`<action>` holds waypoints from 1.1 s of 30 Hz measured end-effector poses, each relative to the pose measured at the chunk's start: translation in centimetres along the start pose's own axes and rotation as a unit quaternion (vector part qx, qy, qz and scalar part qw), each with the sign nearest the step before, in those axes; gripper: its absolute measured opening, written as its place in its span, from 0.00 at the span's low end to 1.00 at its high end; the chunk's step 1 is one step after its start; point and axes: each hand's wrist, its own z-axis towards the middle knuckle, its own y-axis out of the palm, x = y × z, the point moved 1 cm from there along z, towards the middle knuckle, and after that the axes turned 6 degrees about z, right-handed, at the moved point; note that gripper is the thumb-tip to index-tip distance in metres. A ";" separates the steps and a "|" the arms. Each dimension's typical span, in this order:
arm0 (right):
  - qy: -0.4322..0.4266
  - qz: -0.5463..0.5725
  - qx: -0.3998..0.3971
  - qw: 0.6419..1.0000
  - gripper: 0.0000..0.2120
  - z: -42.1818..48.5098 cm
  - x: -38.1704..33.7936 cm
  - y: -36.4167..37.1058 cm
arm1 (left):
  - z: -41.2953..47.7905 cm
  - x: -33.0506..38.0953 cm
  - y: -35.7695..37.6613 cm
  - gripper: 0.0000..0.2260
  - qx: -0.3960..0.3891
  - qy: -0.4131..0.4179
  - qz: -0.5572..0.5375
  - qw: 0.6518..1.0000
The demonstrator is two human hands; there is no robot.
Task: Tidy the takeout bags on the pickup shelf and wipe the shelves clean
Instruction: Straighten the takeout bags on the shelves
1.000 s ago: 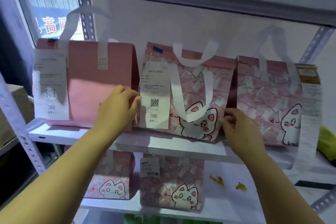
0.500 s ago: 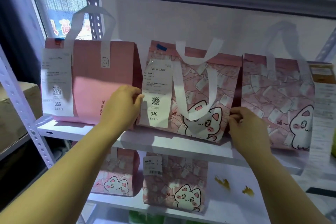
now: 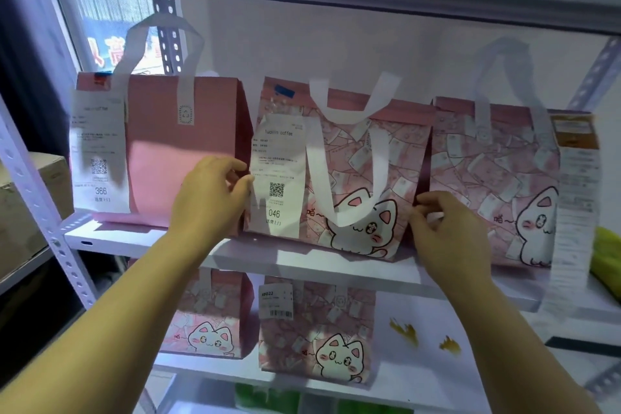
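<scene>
On shelf (image 3: 134, 239), pink cat-print bag (image 3: 406, 151), white handles (image 3: 314, 158)

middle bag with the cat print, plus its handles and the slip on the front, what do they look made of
The bag looks like coated paper or laminated fabric: crisp folded top and a slight sheen, but the look leaves it open. The handles seem to be flat white fabric strap, matte and limp. The slip is thin matte white paper, printed with text and a code square.

A cardboard box (image 3: 30, 198) sits well left of the left hand's fingers (image 3: 228, 164), a red-lettered blue sign (image 3: 111, 50) above them. A yellow-green object (image 3: 609, 255) lies right of the right hand's fingers (image 3: 433, 201).
</scene>
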 end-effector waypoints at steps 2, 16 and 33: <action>-0.007 -0.004 0.006 1.000 0.09 -0.3 -0.1 -0.6 | -0.4 0.3 -0.4 0.06 -0.004 0.012 -0.004 1.000; 0.078 -0.094 0.009 0.992 0.04 -4.7 2.5 -8.3 | -4.1 6.2 0.3 0.06 -0.128 0.149 -0.063 0.978; 0.124 -0.164 -0.016 0.978 0.15 0.5 14.4 -16.9 | -6.5 17.9 9.8 0.09 -0.113 0.137 -0.050 0.983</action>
